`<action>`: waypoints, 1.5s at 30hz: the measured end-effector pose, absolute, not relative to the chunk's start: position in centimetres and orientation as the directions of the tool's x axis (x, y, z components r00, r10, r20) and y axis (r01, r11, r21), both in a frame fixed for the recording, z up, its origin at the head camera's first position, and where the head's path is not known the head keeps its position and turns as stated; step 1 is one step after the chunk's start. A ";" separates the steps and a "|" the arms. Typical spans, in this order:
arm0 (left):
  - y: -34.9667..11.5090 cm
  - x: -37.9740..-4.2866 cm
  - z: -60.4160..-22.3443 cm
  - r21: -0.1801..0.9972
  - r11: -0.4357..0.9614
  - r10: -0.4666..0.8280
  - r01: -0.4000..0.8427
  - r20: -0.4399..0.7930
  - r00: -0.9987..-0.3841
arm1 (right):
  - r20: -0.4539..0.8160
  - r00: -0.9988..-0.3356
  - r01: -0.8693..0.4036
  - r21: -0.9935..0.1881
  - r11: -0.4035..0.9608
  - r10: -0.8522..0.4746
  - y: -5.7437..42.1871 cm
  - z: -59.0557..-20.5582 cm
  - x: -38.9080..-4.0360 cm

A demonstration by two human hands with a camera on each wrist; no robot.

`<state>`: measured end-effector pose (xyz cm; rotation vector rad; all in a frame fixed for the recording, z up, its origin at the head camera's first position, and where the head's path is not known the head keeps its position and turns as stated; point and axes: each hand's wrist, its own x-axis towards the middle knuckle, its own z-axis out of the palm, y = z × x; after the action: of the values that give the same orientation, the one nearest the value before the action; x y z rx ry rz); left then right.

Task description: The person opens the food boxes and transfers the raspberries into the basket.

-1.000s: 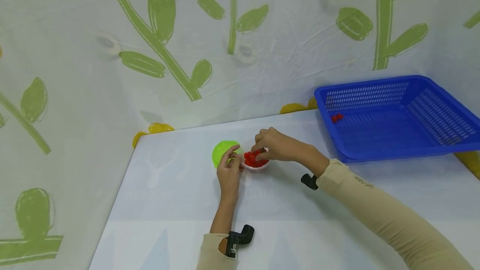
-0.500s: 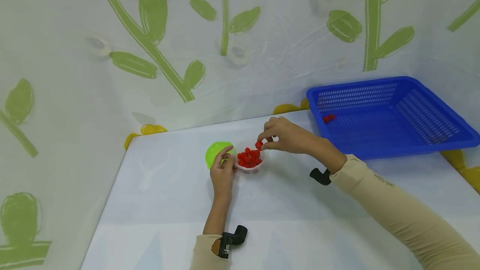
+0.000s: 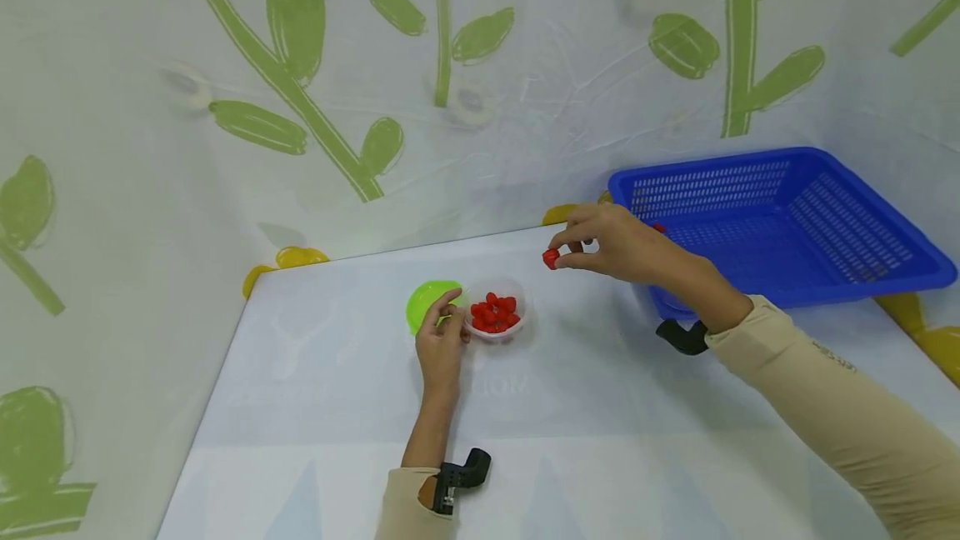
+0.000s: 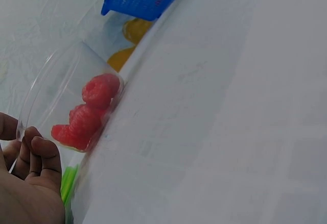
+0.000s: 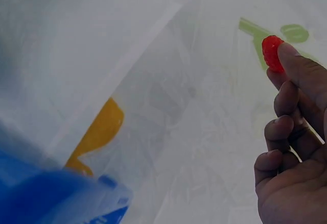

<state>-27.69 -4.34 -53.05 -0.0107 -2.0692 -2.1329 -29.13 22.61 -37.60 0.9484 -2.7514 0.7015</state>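
Note:
My right hand [image 3: 626,247] pinches a red raspberry [image 5: 272,53] between thumb and fingertip, held in the air between a clear plastic bowl [image 3: 525,294] and a blue basket [image 3: 851,207]. Its other fingers are curled. In the head view my left hand [image 3: 441,348] is at the bowl's left side; the left wrist view shows its thumb and fingers pinching the rim. Several raspberries [image 4: 87,119] lie at the bottom of the bowl, which stands on the white table. A bright green round dish-like piece [image 3: 424,304] sits behind my left fingers, partly hidden.
The perforated basket stands at the back right of the table [image 3: 360,398]; a bit of red [image 3: 658,228] shows inside its left end, mostly behind my right hand. A white cloth [image 3: 540,140] with printed flowers hangs behind the table.
My right hand has lifted a raspberry out of the bowl and moved it up and right toward the basket. The left hand has stayed at the bowl's rim. The head view has shifted slightly.

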 end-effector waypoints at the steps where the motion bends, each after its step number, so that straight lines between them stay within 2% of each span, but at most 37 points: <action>1: -4.3 -27.5 -53.2 0.992 -0.026 -0.116 0.122 0.118 -0.986 | 0.272 -0.803 -0.596 -0.375 0.710 -0.531 23.0 -37.7 -29.0; 6: -3.7 -26.1 -53.0 0.996 -0.059 -0.092 0.062 0.057 -0.994 | 0.207 -0.850 -0.527 -0.345 0.776 -0.485 25.3 -37.9 -27.8; 12: -3.5 -25.5 -51.7 0.997 -0.038 -0.097 0.072 0.068 -0.993 | 0.234 -0.874 -0.484 -0.336 0.808 -0.426 27.5 -37.5 -27.7; 19: -3.8 -26.2 -51.0 0.994 -0.018 -0.088 0.109 0.107 -0.990 | 0.256 -0.888 -0.452 -0.329 0.829 -0.382 29.6 -36.6 -28.5; 29: -4.5 -26.2 -50.9 0.995 -0.002 -0.086 0.096 0.096 -0.992 | 0.181 -0.933 -0.354 -0.311 0.882 -0.310 32.4 -36.9 -30.2; 45: -4.4 -26.8 -50.6 0.995 -0.025 -0.074 0.099 0.097 -0.993 | 0.100 -0.968 -0.248 -0.302 0.920 -0.228 35.9 -36.3 -31.9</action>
<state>-26.82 -4.37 -50.61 -0.0276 -2.1052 -2.1663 -31.94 35.93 -36.27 0.3743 -3.0164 0.4868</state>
